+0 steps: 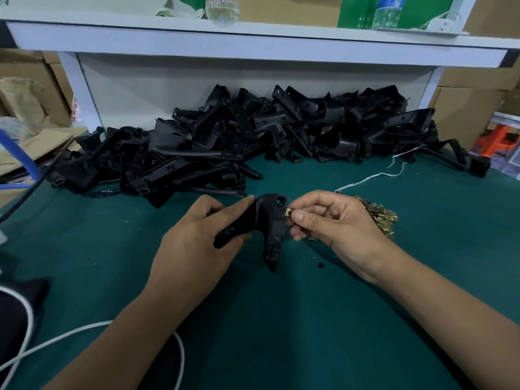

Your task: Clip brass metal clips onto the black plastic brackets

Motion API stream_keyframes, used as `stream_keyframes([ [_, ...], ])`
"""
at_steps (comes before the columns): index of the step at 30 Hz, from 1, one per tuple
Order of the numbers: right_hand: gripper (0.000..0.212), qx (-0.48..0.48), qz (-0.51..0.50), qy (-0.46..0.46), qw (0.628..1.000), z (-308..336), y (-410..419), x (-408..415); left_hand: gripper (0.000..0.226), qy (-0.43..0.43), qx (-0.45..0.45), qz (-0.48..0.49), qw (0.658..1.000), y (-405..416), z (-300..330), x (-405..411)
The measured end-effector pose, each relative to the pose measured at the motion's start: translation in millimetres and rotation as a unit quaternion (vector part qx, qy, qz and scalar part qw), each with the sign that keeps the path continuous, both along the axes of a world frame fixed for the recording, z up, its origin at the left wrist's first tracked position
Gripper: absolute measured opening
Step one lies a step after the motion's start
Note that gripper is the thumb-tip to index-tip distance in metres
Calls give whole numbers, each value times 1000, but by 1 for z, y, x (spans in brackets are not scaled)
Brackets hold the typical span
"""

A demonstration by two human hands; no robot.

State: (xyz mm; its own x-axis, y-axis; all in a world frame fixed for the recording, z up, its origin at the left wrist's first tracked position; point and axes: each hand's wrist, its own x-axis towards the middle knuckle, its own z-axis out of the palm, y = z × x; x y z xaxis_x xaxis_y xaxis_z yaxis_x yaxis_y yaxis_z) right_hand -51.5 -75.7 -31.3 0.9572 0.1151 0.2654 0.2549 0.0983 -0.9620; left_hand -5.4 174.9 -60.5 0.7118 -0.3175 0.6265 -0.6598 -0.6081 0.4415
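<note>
Black bracket (266, 226) held above the green mat (281, 319), brass clip (288, 213) touching its right edge.

Gripped by left hand (194, 237) around one arm; clip pinched in right hand (334, 223) at the upper hole end. Matte, angled, holed. Open mat toward the near edge; loose clips (380, 216) just right, bracket heap (239, 142) behind.
</note>
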Motion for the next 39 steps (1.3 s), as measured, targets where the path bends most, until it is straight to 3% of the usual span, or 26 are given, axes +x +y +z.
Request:
stream_keyframes([
  [13, 15, -27, -14, -24, 999, 2, -1, -4, 61, 15, 0, -7, 1000, -1, 1, -1],
  [19, 11, -90, -35, -63, 993, 10, 1, -7, 67, 27, 19, -14, 999, -2, 0, -3],
  [23, 11, -67, -42, -65, 995, 8, 7, -7, 68, 16, 25, -7, 1000, -3, 1, -4],
  [29, 11, -58, 41, -29, 997, 12, -4, -10, 68, 64, 1, -102, 993, 0, 3, -4],
  [35, 59, -25, 63, -46, 997, 8, 0, -6, 65, 89, 6, -157, 984, -2, 6, -5],
  [39, 36, -108, 50, -85, 989, 5, 3, -5, 68, 90, 10, -157, 983, -1, 5, -5],
])
